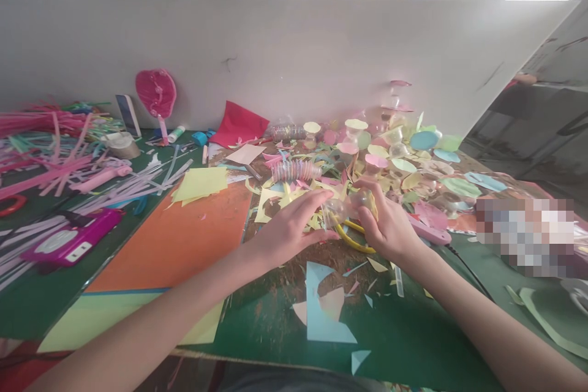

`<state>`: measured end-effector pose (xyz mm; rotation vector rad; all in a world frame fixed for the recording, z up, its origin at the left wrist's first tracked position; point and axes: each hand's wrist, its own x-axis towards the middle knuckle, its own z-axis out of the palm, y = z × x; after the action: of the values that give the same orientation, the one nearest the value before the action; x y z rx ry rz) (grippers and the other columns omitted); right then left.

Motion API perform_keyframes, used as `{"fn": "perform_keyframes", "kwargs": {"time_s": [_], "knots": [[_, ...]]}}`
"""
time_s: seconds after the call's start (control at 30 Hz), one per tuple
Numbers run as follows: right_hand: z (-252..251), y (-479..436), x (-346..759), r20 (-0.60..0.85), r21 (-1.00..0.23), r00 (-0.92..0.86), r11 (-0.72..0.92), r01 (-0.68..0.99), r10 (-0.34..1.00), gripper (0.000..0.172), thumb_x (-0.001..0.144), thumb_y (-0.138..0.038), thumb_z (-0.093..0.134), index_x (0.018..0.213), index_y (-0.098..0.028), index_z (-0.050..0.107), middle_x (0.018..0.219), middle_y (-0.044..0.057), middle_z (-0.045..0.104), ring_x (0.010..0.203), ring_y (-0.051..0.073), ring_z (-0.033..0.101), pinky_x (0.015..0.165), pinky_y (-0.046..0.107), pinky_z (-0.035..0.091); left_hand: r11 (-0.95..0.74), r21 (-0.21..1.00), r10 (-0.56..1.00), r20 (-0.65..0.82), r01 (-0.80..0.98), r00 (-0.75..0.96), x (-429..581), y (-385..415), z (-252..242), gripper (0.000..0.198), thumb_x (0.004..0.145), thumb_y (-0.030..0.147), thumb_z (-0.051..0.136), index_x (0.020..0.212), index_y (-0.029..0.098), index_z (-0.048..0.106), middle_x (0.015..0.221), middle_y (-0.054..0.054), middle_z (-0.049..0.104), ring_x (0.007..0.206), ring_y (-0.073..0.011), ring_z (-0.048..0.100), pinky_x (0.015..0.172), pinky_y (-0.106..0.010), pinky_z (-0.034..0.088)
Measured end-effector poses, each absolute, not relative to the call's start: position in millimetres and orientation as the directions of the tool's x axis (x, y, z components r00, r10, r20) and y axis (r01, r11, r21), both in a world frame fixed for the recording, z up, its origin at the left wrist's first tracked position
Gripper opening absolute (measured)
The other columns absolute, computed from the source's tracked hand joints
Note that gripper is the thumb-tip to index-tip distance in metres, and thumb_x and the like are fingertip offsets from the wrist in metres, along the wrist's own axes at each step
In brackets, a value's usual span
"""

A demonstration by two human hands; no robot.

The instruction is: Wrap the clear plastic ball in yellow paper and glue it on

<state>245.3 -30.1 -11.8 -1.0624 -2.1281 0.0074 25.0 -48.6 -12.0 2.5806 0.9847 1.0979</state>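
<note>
Between my two hands is a clear plastic double-bulb piece, hourglass-like in shape [337,211], held sideways. My left hand [294,220] has thumb and fingers closed around its left end. My right hand [388,223] grips the right bulb, where a pale yellow paper piece [373,205] shows at the end. Just below the hands lie yellow-handled scissors [362,247], partly hidden. Similar clear pieces with paper discs, such as one with a cream top [356,128], stand behind. Around the hands are cut paper scraps, including a light blue sheet with a round cutout [321,318].
An orange sheet [184,226] with yellow paper [202,184] lies left. Beyond are a magenta device [73,237], purple strips, pink bundles [41,125] and a pink fan-shaped item [156,93]. A pink corded tool [429,229] lies right. A white panel [275,55] borders the table's back.
</note>
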Motion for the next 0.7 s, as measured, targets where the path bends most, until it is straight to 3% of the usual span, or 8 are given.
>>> {"fn": "perform_keyframes", "kwargs": {"time_s": [0.2, 0.7], "knots": [[-14.4, -29.4, 245.3, 0.622, -0.325, -0.365, 0.653, 0.684, 0.693, 0.030, 0.096, -0.039, 0.030, 0.116, -0.020, 0.042, 0.071, 0.005, 0.067, 0.059, 0.025, 0.064, 0.055, 0.034, 0.046, -0.744, 0.430, 0.665, 0.557, 0.512, 0.498, 25.4, -50.2, -11.0, 0.060, 0.087, 0.040, 0.065, 0.139, 0.029, 0.039, 0.140, -0.010, 0.057, 0.129, -0.0268, 0.054, 0.103, -0.045, 0.051], [-19.6, -28.3, 242.8, 0.619, -0.338, -0.345, 0.635, 0.694, 0.706, 0.037, 0.096, -0.041, 0.029, 0.122, -0.018, 0.041, 0.065, 0.002, 0.064, 0.055, 0.026, 0.063, 0.053, 0.034, 0.044, -0.780, 0.393, 0.618, 0.608, 0.486, 0.499, 24.8, -47.5, -16.1, 0.060, 0.085, 0.037, 0.067, 0.137, 0.028, 0.039, 0.138, -0.011, 0.057, 0.129, -0.0255, 0.054, 0.105, -0.042, 0.050]]}}
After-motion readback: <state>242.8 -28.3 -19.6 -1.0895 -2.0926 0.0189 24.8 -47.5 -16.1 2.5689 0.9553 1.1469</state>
